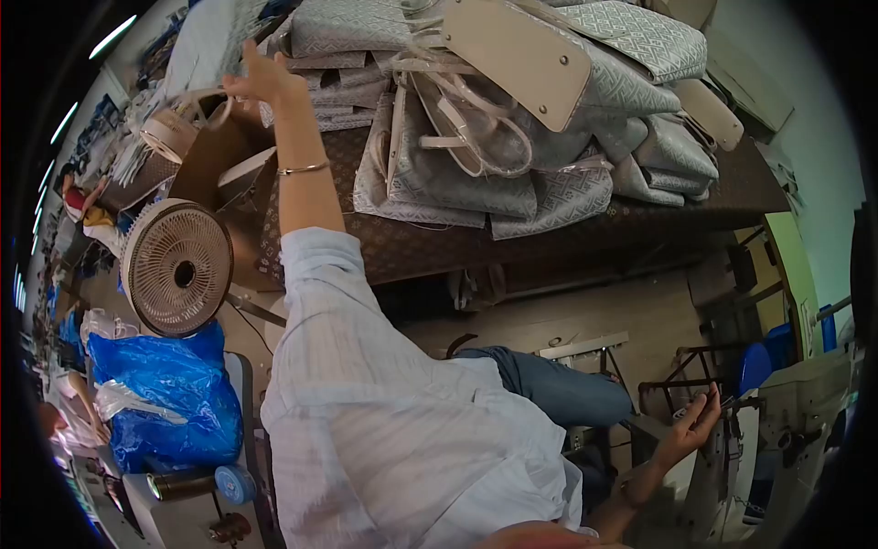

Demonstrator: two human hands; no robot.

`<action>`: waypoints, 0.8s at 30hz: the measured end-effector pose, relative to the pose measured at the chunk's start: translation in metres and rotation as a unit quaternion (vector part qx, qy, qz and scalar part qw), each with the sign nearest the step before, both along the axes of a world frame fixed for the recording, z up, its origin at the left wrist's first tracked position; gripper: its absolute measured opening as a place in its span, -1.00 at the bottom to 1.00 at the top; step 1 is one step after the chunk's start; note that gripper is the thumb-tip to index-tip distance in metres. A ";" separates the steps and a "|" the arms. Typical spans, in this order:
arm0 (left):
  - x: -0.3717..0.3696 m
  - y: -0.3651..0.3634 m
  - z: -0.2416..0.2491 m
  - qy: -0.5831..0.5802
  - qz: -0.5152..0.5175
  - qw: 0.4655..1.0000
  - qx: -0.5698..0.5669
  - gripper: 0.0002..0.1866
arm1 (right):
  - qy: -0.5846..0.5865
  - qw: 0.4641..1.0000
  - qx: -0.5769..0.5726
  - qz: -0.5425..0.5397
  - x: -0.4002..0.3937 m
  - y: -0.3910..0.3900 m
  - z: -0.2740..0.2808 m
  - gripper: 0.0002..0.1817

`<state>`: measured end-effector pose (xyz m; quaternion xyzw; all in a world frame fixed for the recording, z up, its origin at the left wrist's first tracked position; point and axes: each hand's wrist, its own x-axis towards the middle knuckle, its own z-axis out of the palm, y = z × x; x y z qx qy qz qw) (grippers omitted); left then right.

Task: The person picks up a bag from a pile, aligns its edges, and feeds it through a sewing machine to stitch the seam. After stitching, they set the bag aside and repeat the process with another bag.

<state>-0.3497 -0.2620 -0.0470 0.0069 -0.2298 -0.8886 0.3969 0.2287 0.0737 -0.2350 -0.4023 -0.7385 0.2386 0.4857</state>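
My left hand [265, 78] reaches up and away at the upper left, its fingers spread and nothing in its grasp. Just beyond it is a blurred pale patterned piece [203, 46]. To its right lies a big heap of silver-grey patterned handbags [457, 188] with beige handles; one bag shows its beige base [521, 59] with metal studs. Low at the right, my right hand [688, 432] is beside a sewing machine [796, 430]. Its fingers are bent together, with a small dark item perhaps between the tips, too small to name.
The heap rests on a table with a brown patterned cover [402, 252]. A round fan [183, 270] stands left of my arm, near a cardboard box [206, 169]. Below it lies a blue plastic bag [169, 393] by a blue-lidded container [235, 484]. Other people [82, 407] are at the far left.
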 end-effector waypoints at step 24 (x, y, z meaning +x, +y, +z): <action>0.450 0.386 -0.190 0.511 -0.612 0.499 -0.340 -0.73 | -0.020 0.963 0.093 -0.254 0.046 -0.018 0.057 -0.76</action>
